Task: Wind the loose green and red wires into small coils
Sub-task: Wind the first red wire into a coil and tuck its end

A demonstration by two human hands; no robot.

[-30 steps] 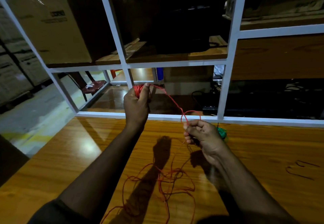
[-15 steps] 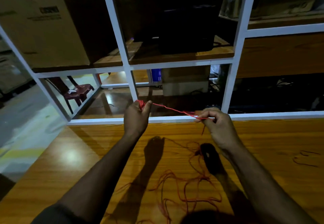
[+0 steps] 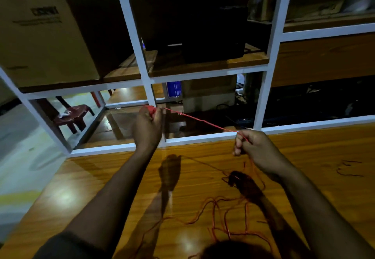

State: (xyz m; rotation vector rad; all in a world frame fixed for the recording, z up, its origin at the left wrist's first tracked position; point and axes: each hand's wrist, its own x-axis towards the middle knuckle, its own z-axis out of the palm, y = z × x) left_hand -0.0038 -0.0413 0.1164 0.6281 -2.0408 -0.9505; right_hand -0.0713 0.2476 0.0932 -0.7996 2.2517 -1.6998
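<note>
Between both gripping hands (image 3: 147,125) (image 3: 256,149), red wire (image 3: 203,120).

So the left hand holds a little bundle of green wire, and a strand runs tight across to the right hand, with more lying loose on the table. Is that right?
Not quite: the wire is red, not green. The head view shows the left hand holding a little bundle of red wire, a strand running tight across to the right hand, and more lying loose on the table.

L hand (image 3: 147,128) grips red coil (image 3: 150,109), R hand (image 3: 257,149) pinches taut red wire (image 3: 203,119)
</note>
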